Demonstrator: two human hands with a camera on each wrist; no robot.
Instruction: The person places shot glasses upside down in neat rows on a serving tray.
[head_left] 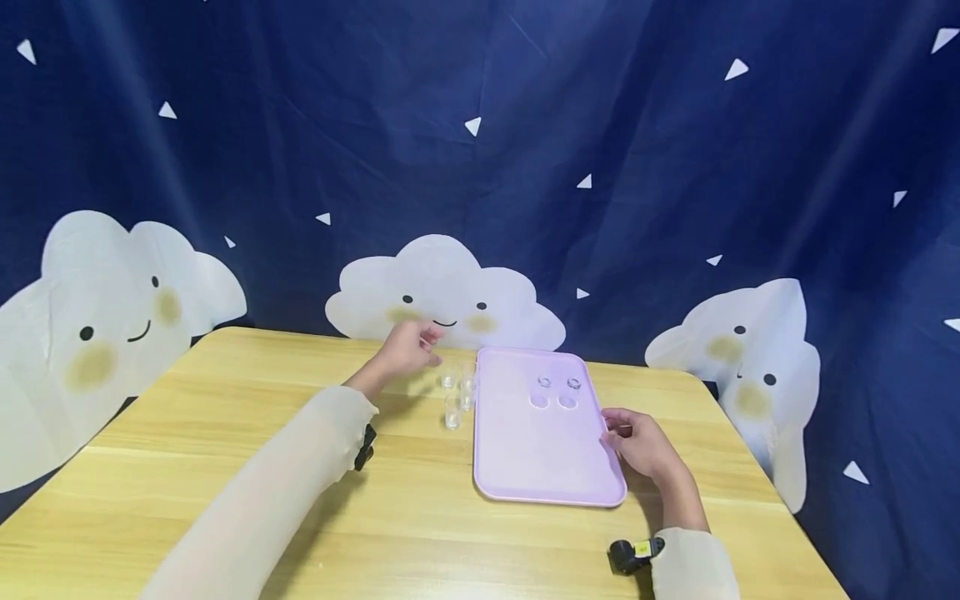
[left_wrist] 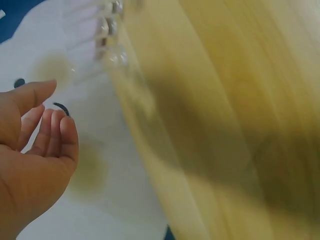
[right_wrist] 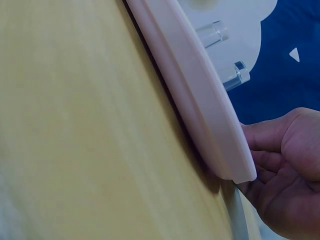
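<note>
A pink-lilac tray (head_left: 536, 454) lies on the wooden table. Two small clear cups (head_left: 567, 400) stand on its far half; both clear cups (right_wrist: 214, 33) also rise above the rim in the right wrist view. My right hand (head_left: 641, 442) grips the tray's right edge, its thumb (right_wrist: 265, 135) at the rim and its other fingers lower down. Several more clear cups (head_left: 452, 413) stand close to the tray's left side. Just left of them, my left hand (head_left: 408, 346) hovers with loosely bent fingers. In the left wrist view, nothing shows between its thumb (left_wrist: 40, 94) and fingers.
The wooden table (head_left: 225, 467) reaches back to a dark blue curtain (head_left: 480, 167) with white clouds and small triangles. Black wrist cameras sit at the left sleeve (head_left: 277, 483) and the right sleeve (head_left: 693, 562).
</note>
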